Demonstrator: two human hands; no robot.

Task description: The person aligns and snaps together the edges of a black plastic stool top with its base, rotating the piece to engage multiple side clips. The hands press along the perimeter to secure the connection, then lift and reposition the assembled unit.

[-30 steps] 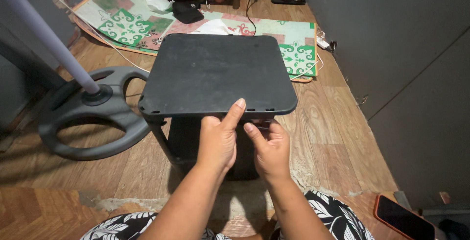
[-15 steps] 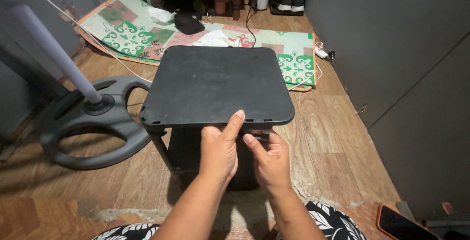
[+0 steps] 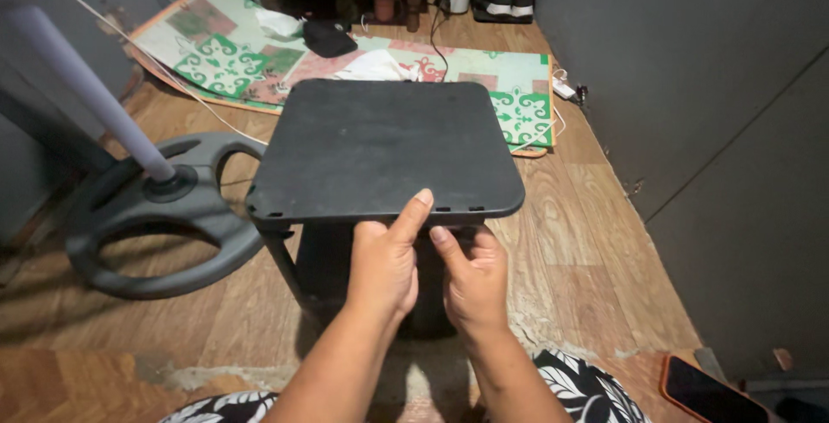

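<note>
Black plastic stool standing on wood floor; left hand & right hand both gripping its near edge. Recommend: keeping pressure even, top level.

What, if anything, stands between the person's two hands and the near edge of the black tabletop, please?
Nothing visible does. The left hand and right hand are already at the near edge of the black tabletop, the left thumb lying on its top surface.
</note>
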